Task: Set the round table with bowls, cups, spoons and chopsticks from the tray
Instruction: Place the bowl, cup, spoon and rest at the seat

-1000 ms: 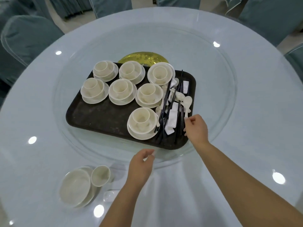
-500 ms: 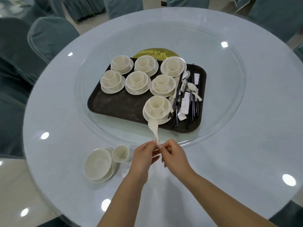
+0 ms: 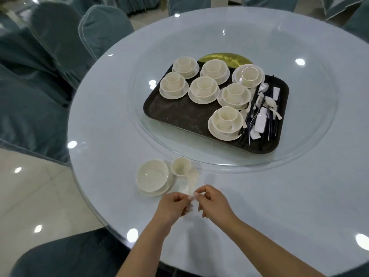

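A white spoon (image 3: 192,179) points away from me, its handle pinched between my left hand (image 3: 173,205) and my right hand (image 3: 213,202). Its scoop hovers just right of a white cup (image 3: 180,166) that stands beside a white bowl on a plate (image 3: 152,177) near the table's front edge. Farther back, a dark tray (image 3: 179,113) on the glass turntable carries several cup-and-bowl sets (image 3: 225,122). Black chopsticks (image 3: 252,118), white spoons and white rests lie along the tray's right side.
The round table (image 3: 299,196) has a glass turntable (image 3: 311,154) in its middle and a gold disc (image 3: 225,57) behind the tray. Teal-covered chairs (image 3: 103,31) ring the table; one seat (image 3: 69,254) is right below my arms. Tiled floor lies at the left.
My right hand lifted a spoon off the tray and brought it toward me. Both hands now hold its handle, lower and left, beside the set cup. My view swung left.
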`<action>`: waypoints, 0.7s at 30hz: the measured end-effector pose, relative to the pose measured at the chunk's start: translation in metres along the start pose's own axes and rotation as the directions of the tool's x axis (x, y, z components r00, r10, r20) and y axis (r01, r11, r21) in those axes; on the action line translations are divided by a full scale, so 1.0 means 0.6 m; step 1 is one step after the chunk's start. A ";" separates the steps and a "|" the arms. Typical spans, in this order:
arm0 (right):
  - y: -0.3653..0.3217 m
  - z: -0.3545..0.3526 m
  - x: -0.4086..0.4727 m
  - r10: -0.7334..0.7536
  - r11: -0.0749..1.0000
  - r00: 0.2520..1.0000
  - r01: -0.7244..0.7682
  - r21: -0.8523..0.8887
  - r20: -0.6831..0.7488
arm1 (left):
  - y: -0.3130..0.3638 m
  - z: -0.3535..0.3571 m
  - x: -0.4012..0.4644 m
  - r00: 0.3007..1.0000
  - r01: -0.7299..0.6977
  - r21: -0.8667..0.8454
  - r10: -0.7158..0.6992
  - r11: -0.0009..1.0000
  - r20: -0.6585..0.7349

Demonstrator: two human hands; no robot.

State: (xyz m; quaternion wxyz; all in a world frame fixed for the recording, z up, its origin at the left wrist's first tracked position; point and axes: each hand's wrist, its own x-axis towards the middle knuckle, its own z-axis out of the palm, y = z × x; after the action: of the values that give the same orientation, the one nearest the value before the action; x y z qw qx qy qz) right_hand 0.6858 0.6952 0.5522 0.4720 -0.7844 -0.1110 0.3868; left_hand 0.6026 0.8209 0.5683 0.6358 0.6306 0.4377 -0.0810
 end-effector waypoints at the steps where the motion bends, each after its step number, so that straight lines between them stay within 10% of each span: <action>1: 0.002 0.009 -0.001 0.015 1.000 1.000 -0.015 -0.006 0.013 | -0.010 -0.004 -0.003 1.000 0.014 0.006 -0.014 1.000 0.008; 21: 0.010 0.078 0.028 0.312 0.950 0.947 -0.312 -0.017 0.078 | -0.084 -0.024 0.040 0.997 0.070 0.189 -0.062 0.980 -0.050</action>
State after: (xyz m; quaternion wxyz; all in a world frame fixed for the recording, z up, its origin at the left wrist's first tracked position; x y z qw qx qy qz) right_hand 0.6627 0.7314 0.5269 0.3982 -0.7773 -0.0052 0.4871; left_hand 0.5773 0.8343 0.5184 0.5598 0.6752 0.4625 -0.1298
